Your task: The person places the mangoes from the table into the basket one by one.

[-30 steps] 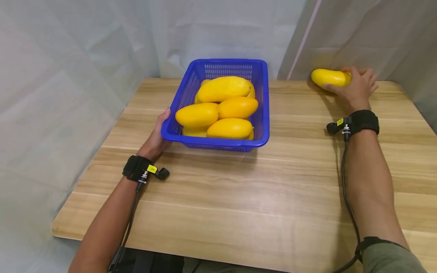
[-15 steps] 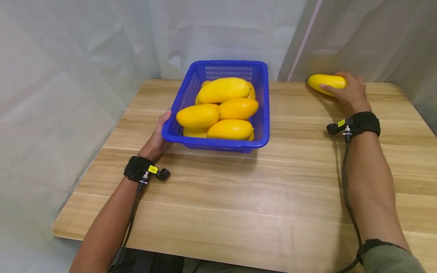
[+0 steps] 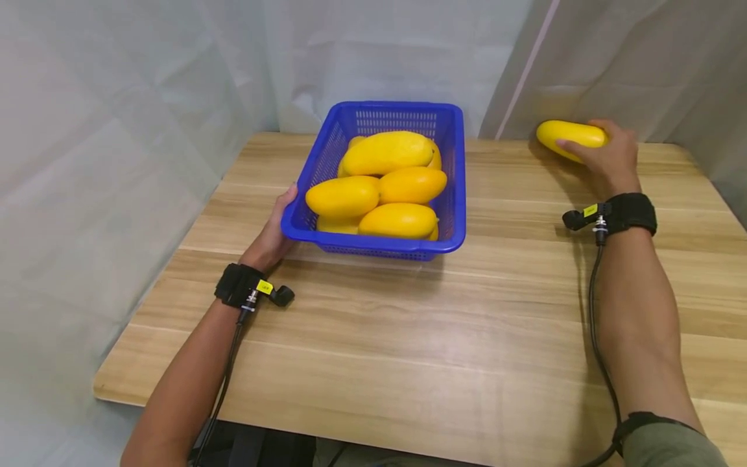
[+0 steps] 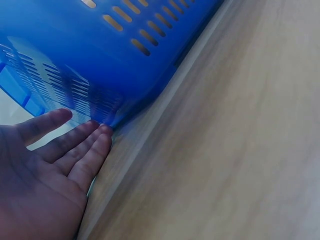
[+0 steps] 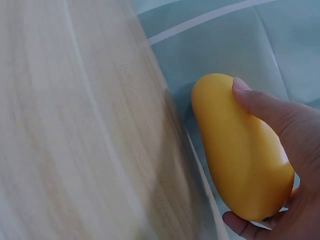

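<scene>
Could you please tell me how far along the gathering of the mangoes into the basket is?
Mostly done: several yellow mangoes already fill the blue plastic basket. In hand: the right hand grips the last loose yellow mango at the wooden table's far edge, while the left hand steadies the basket. Left: bringing that mango over.

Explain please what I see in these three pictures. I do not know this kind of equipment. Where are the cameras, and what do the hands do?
There is no machine here: a person works with two bare hands and wears three small cameras. The wide picture comes from the head camera and looks down at a wooden table. The other two come from black straps on the wrists. On the table stands a blue basket filled with yellow mangoes. The left hand rests against the basket's near left corner; the left wrist view shows its fingers straight against the wall. The right hand grips one loose mango at the far right edge; the right wrist view shows it close up.
</scene>
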